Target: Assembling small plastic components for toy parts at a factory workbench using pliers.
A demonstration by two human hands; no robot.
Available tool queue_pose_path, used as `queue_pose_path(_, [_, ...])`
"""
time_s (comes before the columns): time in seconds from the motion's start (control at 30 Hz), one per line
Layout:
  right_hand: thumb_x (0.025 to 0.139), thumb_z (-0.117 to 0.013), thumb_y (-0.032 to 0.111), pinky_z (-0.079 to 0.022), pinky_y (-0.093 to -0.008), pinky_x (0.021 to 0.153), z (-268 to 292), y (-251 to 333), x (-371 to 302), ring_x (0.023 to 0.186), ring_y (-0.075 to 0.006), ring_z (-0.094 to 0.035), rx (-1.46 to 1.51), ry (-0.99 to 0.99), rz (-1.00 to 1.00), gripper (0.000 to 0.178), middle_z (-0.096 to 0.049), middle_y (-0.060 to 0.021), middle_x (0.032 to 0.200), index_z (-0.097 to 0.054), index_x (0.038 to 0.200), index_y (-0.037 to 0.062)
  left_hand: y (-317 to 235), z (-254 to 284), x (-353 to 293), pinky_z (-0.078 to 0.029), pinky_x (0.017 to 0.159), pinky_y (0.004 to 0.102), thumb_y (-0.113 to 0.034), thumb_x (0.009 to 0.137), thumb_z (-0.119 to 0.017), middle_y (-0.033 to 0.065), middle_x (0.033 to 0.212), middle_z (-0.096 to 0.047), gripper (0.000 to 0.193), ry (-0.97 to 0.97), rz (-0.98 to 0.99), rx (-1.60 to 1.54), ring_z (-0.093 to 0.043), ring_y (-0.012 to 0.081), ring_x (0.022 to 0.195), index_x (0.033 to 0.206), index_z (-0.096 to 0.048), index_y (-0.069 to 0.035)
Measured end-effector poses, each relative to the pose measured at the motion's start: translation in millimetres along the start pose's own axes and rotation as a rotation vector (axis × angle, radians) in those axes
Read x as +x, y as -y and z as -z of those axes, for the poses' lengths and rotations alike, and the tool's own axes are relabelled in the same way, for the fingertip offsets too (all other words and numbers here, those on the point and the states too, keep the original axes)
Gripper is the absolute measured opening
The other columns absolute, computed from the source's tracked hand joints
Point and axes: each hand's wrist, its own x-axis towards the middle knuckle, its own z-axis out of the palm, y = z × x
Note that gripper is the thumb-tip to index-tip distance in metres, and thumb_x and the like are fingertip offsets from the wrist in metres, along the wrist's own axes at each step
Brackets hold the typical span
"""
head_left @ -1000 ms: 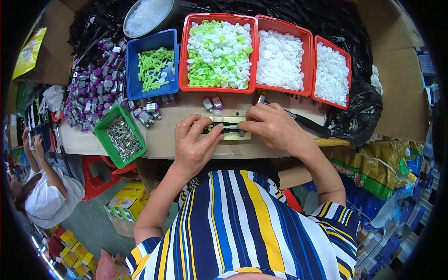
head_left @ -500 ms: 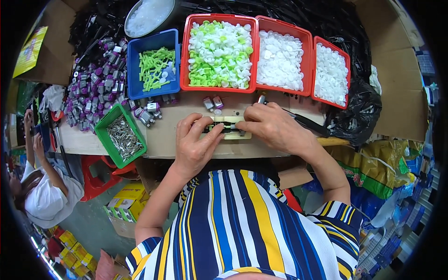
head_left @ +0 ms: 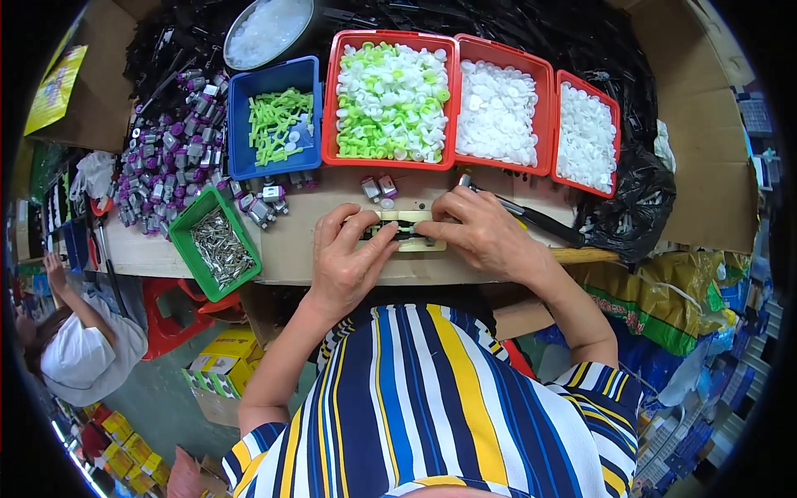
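A cream-coloured fixture block (head_left: 429, 246) lies near the front edge of the table with a slim black plastic part (head_left: 404, 235) set in it. My left hand (head_left: 344, 257) bends over the block's left side, its thumb and fingers closed on the black part. From the right, my right hand (head_left: 481, 232) reaches the part's other end with closed fingers; whatever small piece they pinch is hidden. Just beyond that hand lies a tool with a metal end and black handle (head_left: 552, 226). Two small purple-and-silver motors (head_left: 379, 187) and a white disc (head_left: 387, 203) sit behind the block.
A green bin of metal pins (head_left: 217, 257) stands left, beside heaped motors (head_left: 170, 158). Behind are a blue bin of green parts (head_left: 235, 124) and red bins of white and green caps (head_left: 332, 100), with black parts piled beyond. A co-worker (head_left: 87, 349) is at far left.
My right fingertips have shifted slightly left along the block. My left hand stays nearly in place. The co-worker's arm at far left has moved.
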Motion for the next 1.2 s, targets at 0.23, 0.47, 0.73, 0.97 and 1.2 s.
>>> queue_pose_path(0.23, [0.081, -0.066, 0.005, -0.049, -0.0402, 0.080, 21.2, 3.2, 3.8, 0.098, -0.0277, -0.058, 0.152, -0.047, -0.053, 0.037, -0.059, -0.0096, 0.105, -0.065, 0.118, 0.0083, -1.9, 5.7, -2.7, -0.046, 0.088, 0.0432, -0.010, 0.070, -0.081, 0.0071, 0.106, -0.062, 0.035, 0.028, 0.019, -0.015, -0.055, 0.0315, 0.105, 0.104, -0.072, -0.008])
queue_pose_path(0.47, [0.084, -0.069, 0.005, -0.053, -0.0372, 0.078, 111.6, -108.9, 41.9, 0.088, -0.0304, -0.066, -0.192, -0.475, -0.296, 0.020, -0.067, -0.0161, 0.099, -0.069, 0.103, 0.0000, -5.9, 17.5, -4.4, -0.047, 0.089, 0.0422, -0.009, 0.070, -0.082, 0.0082, 0.106, -0.063, 0.036, 0.013, 0.041, 0.004, -0.054, 0.0339, 0.107, 0.105, -0.072, -0.007])
queue_pose_path(0.73, [0.082, -0.075, 0.021, -0.056, -0.0485, 0.080, 133.4, -252.9, 70.4, 0.096, -0.0395, -0.068, -0.776, -0.230, -0.777, 0.025, -0.070, -0.0187, 0.100, -0.068, 0.099, 0.0044, -5.9, 31.6, -1.5, -0.047, 0.088, 0.0427, -0.005, 0.070, -0.082, 0.0091, 0.105, -0.062, 0.035, -0.023, 0.101, 0.092, -0.053, 0.0345, 0.107, 0.104, -0.073, -0.007])
queue_pose_path(0.97, [0.088, -0.072, 0.021, -0.055, -0.0390, 0.087, 160.8, -204.7, 45.2, 0.100, -0.0331, -0.070, -0.557, -0.381, -0.613, 0.037, -0.071, -0.0207, 0.109, -0.067, 0.115, -0.0037, 2.7, 48.6, 9.7, -0.047, 0.088, 0.0406, -0.002, 0.070, -0.081, 0.0088, 0.100, -0.064, 0.036, -0.121, 0.173, 0.062, -0.056, 0.0319, 0.102, 0.105, -0.073, -0.006])
queue_pose_path(1.2, [0.094, -0.066, 0.014, -0.053, -0.0255, 0.075, 109.6, -47.7, 45.4, 0.090, -0.0094, -0.063, 0.430, -0.069, -0.324, 0.030, -0.071, -0.0078, 0.103, -0.066, 0.119, -0.0022, -6.0, 47.8, 35.3, -0.051, 0.080, 0.0295, 0.000, 0.083, -0.075, 0.0094, 0.104, -0.066, 0.039, -0.209, 0.460, -0.591, -0.063, 0.0197, 0.094, 0.121, -0.067, -0.001])
